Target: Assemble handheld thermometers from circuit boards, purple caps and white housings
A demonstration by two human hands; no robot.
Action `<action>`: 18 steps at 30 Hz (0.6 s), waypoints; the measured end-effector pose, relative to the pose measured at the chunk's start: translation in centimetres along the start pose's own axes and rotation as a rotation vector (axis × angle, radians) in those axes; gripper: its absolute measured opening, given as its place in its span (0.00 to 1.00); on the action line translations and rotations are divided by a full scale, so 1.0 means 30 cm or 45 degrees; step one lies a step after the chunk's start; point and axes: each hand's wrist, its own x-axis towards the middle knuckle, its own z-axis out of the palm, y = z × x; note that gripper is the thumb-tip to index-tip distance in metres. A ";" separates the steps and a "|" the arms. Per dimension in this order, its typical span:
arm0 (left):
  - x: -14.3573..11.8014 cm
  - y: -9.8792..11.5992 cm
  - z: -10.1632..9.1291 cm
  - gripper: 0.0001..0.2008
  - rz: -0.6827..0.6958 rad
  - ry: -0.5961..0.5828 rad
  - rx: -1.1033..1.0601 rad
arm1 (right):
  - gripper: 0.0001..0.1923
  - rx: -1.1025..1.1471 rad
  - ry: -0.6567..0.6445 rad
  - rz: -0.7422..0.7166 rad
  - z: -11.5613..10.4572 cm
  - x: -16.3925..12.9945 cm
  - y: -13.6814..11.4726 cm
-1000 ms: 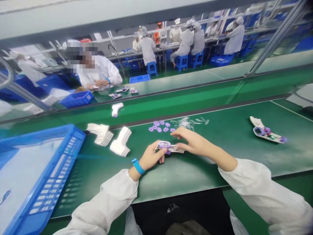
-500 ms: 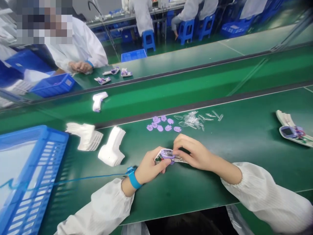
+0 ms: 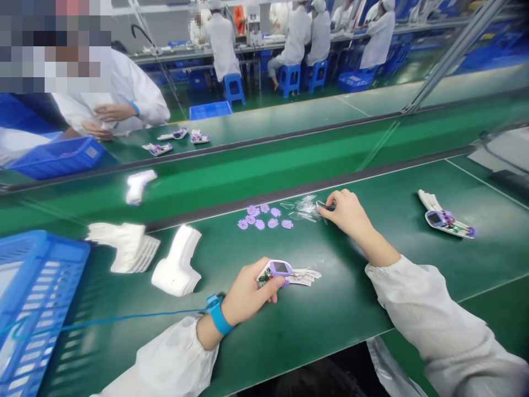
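My left hand [image 3: 252, 289] is closed around one end of a white, thermometer-like half-shell [image 3: 306, 275] fitted with a purple-framed display [image 3: 281, 268] and a green circuit board. Its thumb presses on the purple part below the display, and the handle end points right with thin wires in it. My right hand [image 3: 346, 212] reaches to the edge of a pile of clear plastic pieces [image 3: 305, 207]. Thumb and forefinger are pinched together there on a clear piece, largely lost against the pile. Several purple oval parts [image 3: 259, 224] lie just left of the pile.
White shells are stacked at left [image 3: 177, 264], beside more nested shells [image 3: 132, 248] and a blue crate [image 3: 61, 286]. Another wired half-shell [image 3: 448, 223] lies right. A blue cord [image 3: 136, 316] runs from my left wristband. Across the green divider sits a co-worker [image 3: 119, 94].
My right hand has left the half-shell and moved up and right to the clear plastic pieces. My left hand keeps holding the half-shell. The camera view has shifted.
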 end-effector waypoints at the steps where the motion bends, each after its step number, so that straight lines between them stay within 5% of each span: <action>1: 0.001 -0.003 0.000 0.19 -0.009 0.002 -0.019 | 0.16 -0.003 0.021 0.023 -0.017 -0.003 -0.001; 6: 0.016 -0.018 -0.017 0.24 -0.022 0.225 -0.315 | 0.09 0.090 0.065 0.063 -0.114 -0.078 -0.050; 11: 0.041 -0.014 -0.047 0.26 0.051 0.566 -0.668 | 0.15 0.301 -0.408 -0.318 -0.074 -0.283 -0.167; 15: 0.041 -0.007 -0.051 0.25 0.054 0.562 -0.687 | 0.15 0.254 -0.591 -0.571 -0.031 -0.400 -0.209; 18: 0.033 -0.015 -0.047 0.24 0.039 0.497 -0.618 | 0.16 0.249 -0.608 -0.589 -0.052 -0.370 -0.194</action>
